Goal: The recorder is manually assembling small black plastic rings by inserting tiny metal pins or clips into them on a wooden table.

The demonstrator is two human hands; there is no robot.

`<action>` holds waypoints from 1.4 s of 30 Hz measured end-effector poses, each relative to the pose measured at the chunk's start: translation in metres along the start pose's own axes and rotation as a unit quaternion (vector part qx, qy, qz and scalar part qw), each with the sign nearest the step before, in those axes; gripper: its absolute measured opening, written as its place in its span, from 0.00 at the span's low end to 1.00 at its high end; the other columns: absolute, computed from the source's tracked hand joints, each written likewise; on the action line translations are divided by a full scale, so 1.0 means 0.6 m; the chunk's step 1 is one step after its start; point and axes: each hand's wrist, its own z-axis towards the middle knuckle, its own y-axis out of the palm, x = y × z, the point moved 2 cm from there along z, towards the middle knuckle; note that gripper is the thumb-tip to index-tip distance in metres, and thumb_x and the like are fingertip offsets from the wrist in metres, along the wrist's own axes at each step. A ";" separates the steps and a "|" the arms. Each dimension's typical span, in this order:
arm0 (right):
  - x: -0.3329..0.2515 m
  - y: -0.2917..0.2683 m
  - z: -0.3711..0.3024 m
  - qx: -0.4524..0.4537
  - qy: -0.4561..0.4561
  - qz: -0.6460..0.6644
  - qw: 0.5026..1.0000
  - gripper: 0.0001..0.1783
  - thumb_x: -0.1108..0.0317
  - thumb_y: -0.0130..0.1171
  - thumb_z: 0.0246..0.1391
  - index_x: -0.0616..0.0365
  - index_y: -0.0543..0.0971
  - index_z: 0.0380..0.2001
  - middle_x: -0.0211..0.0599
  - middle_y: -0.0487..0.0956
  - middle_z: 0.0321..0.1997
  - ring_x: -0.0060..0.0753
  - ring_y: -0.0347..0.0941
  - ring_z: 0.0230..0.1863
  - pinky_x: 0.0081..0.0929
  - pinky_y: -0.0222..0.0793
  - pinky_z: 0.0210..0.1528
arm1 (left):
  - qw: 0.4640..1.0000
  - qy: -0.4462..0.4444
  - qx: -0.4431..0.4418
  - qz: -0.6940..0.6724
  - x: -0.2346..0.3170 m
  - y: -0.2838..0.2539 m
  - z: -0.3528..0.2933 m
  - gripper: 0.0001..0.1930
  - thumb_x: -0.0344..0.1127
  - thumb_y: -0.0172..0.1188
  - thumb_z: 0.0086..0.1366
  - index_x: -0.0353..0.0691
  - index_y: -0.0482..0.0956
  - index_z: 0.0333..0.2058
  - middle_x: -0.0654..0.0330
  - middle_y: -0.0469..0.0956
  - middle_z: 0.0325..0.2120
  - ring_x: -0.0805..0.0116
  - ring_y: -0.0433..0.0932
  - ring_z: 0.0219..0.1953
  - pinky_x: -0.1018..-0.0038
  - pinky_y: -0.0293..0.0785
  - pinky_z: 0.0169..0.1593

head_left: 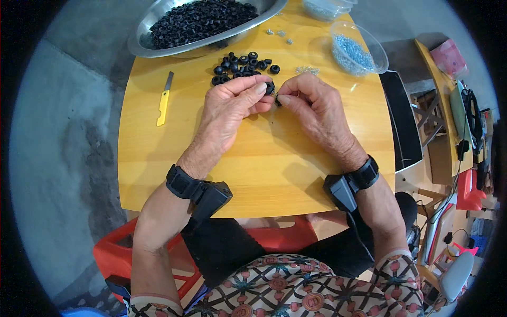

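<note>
Currently we are holding a small black ring point(270, 88) just above the middle of the bench point(253, 164), pinching it between the thumb and fingers of our left hand point(228, 104). Our right hand point(315, 105) is closing narrowly on a tiny dark piece point(278, 101) right beside the ring; we cannot tell whether the two are touching. Just beyond our fingers, a loose cluster of black rings point(243, 66) is lying on the wood, and a few clear bits point(307, 70) are sitting past our right hand. To our left, a yellow-handled knife point(164, 104) is resting apart, its blade pointing away from us. Farther out, a metal bowl point(136, 39) is holding a heap of black pieces point(200, 21), while a clear tub point(377, 61) to the right is carrying small bluish-clear pieces point(353, 53). We are wearing a black wristband point(182, 182) on our left wrist and another on our right.
</note>
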 end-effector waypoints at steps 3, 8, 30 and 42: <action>0.002 -0.003 -0.001 -0.003 -0.005 -0.002 1.000 0.05 0.74 0.62 0.48 0.61 0.77 0.29 0.43 0.77 0.29 0.45 0.75 0.33 0.34 0.71 0.36 | 1.000 -0.007 -0.001 0.007 0.002 0.003 0.001 0.16 0.35 0.61 0.64 0.31 0.78 0.47 0.57 0.81 0.33 0.74 0.80 0.32 0.81 0.77 0.40; 0.010 0.001 -0.003 0.002 -0.012 0.005 1.000 0.06 0.74 0.62 0.48 0.61 0.76 0.30 0.43 0.77 0.29 0.46 0.75 0.33 0.34 0.71 0.36 | 1.000 -0.012 -0.009 0.019 -0.002 0.002 0.002 0.16 0.34 0.61 0.64 0.30 0.77 0.47 0.56 0.81 0.34 0.74 0.80 0.32 0.81 0.77 0.39; 0.013 0.009 -0.007 0.016 0.069 0.092 0.993 0.06 0.74 0.63 0.48 0.61 0.77 0.30 0.39 0.77 0.27 0.34 0.76 0.28 0.28 0.71 0.32 | 0.996 -0.075 -0.015 -0.040 0.001 0.006 -0.010 0.15 0.32 0.59 0.64 0.30 0.76 0.47 0.56 0.80 0.36 0.73 0.80 0.35 0.80 0.78 0.42; 0.013 -0.007 0.003 -0.007 0.047 -0.022 0.999 0.05 0.72 0.63 0.47 0.61 0.79 0.29 0.42 0.79 0.27 0.38 0.77 0.29 0.29 0.72 0.33 | 0.997 -0.039 -0.013 -0.060 0.008 -0.005 -0.003 0.13 0.33 0.59 0.65 0.33 0.78 0.46 0.57 0.81 0.35 0.72 0.80 0.36 0.79 0.77 0.43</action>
